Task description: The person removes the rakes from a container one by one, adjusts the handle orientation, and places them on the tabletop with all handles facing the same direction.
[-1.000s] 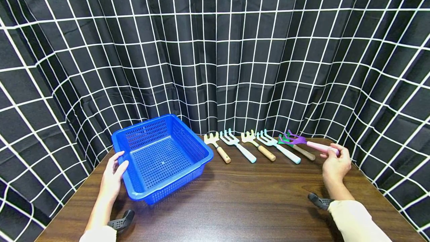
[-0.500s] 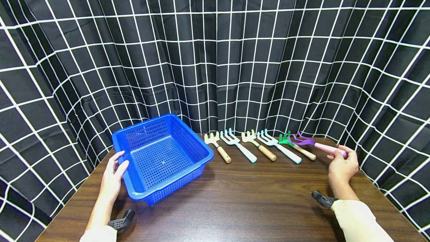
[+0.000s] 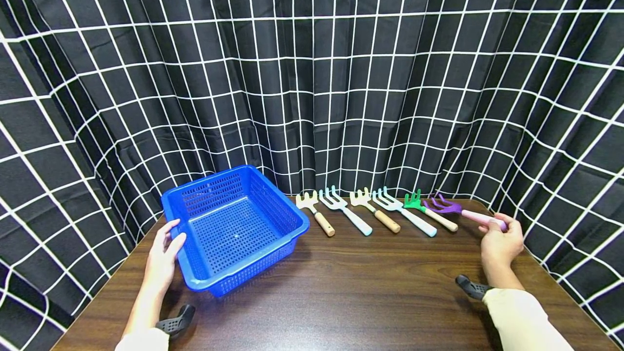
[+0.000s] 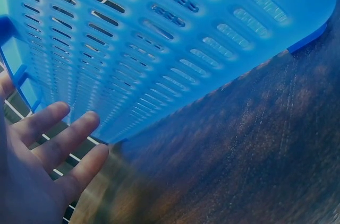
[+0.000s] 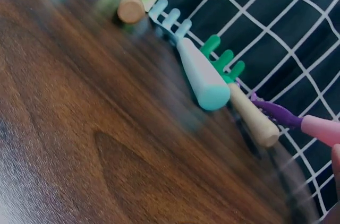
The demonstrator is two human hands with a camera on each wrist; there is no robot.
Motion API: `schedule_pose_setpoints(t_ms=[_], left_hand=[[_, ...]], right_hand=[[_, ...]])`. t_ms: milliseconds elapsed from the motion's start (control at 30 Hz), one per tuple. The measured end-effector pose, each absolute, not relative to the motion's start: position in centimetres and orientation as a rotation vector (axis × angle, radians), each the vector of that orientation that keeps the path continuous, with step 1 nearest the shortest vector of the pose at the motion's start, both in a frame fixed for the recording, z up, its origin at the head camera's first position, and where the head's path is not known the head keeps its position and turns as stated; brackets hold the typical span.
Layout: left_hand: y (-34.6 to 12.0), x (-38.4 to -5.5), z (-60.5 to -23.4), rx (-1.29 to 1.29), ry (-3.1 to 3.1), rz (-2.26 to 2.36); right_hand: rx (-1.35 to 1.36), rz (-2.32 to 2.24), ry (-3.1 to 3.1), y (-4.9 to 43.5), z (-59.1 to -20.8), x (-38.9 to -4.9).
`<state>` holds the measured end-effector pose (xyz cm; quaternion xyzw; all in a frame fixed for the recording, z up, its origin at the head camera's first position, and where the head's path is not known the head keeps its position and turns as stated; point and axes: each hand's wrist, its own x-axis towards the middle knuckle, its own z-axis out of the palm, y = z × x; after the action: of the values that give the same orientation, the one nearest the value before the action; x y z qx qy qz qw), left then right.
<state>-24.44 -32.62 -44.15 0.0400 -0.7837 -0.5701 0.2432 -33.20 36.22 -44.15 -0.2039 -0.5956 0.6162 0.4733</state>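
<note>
My left hand (image 3: 162, 256) rests at the left rim of a blue plastic basket (image 3: 287, 242), its thumb and index finger touching the rim. In the left wrist view its other fingers (image 4: 69, 138) are loosely extended beside the perforated outer wall. At the right end of the row, my right hand (image 3: 502, 238) pinches the pink handle end of a purple garden hand fork (image 3: 448, 208). The purple tines lie close to a green hand fork (image 3: 414, 200) with a wooden handle; whether they touch the table cannot be told. Most of the right hand falls outside the right wrist view.
Left of the green fork lie a light blue fork (image 3: 411, 218), a cream wooden-handled fork (image 3: 380, 215), another light blue fork (image 3: 352, 215) and another cream fork (image 3: 319, 218). A black gridded curtain (image 3: 312, 96) hangs behind the brown wooden table (image 3: 361, 291).
My right hand has moved right and slightly nearer with the purple hand fork, whose tines no longer overlap the green fork. The left hand and basket have stayed put.
</note>
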Motion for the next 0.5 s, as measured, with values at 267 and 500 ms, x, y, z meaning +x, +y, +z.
schedule_pose_setpoints(t_ms=[267, 500], left_hand=[[-32.7, -24.4, -44.3, 0.102, -2.136, -1.565], [-32.7, -24.6, -44.2, 0.086, -2.108, -1.592]], right_hand=[[-0.58, 1.449, -1.602, 37.0, -44.6, -33.0], [-0.615, 1.513, -1.669, 37.4, -45.1, -32.6]])
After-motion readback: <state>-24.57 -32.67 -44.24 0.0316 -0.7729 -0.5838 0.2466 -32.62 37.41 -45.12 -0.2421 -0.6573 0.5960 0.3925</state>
